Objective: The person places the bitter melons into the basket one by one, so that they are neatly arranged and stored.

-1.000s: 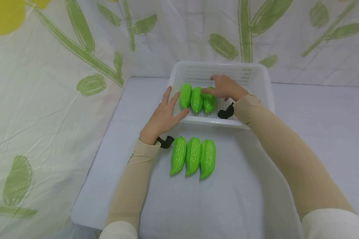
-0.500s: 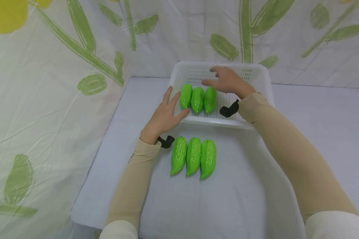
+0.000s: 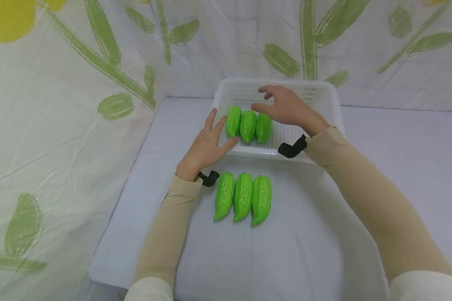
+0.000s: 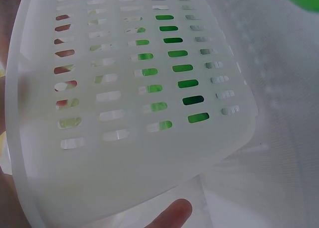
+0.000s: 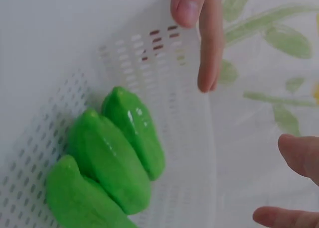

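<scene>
Three glossy green bitter melons [image 3: 247, 126] lie side by side at the left end of a white perforated plastic basket [image 3: 256, 152]. Over the basket hovers my right hand [image 3: 286, 106], fingers apart and slightly bent, holding nothing; its fingertips cover the top of the rightmost melon in the head view. The right wrist view shows the melons [image 5: 109, 158] below the fingers, with a gap. My left hand [image 3: 203, 148] spreads its fingers at the basket's front left corner, beside the basket wall [image 4: 129, 173]. Three more bitter melons [image 3: 243, 197] lie in a row on the table in front.
A pale cloth covers the table [image 3: 305, 251]. Behind and to the left hangs a white curtain [image 3: 218, 62] with green leaf patterns. Black wrist mounts [image 3: 292, 147] stick out from both cuffs.
My right hand has come up off the rightmost melon in the basket, and its wrist has shifted to the right. The left hand and all the melons stay where they were.
</scene>
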Motion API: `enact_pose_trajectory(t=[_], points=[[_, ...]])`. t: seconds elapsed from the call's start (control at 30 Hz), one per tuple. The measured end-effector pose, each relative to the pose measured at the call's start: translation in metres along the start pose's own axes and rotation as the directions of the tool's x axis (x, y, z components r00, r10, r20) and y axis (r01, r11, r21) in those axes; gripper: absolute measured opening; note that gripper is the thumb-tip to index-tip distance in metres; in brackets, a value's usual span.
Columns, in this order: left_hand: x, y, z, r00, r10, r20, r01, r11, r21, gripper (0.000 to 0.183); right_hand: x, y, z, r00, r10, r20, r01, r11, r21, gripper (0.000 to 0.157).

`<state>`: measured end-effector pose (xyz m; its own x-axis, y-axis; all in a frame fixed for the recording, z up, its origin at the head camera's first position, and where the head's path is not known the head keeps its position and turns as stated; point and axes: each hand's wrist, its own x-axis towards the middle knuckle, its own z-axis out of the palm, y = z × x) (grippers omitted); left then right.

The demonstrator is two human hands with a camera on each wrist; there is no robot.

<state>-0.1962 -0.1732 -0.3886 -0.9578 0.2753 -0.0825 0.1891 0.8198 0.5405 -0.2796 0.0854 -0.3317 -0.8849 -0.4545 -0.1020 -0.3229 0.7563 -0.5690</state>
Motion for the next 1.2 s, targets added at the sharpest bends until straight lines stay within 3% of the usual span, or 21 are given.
enact_pose_trajectory(t=[0.47,0.8,1.2], points=[[0.001,0.001,0.0,1.0,-0.001,0.004,0.001,1.0,0.002,0.087,-0.047,-0.013,0.017,0.981,-0.144,-0.131,0.153,0.986,0.065,0.06],[0.001,0.001,0.0,1.0,-0.004,0.002,0.004,1.0,0.003,0.087,-0.077,-0.013,0.028,0.937,-0.228,-0.264,0.265,0.958,0.113,0.047],[0.001,0.001,0.001,1.0,0.023,-0.009,-0.023,1.0,0.016,0.087,-0.105,-0.014,0.053,0.927,-0.261,-0.269,0.311,0.937,0.161,0.042]])
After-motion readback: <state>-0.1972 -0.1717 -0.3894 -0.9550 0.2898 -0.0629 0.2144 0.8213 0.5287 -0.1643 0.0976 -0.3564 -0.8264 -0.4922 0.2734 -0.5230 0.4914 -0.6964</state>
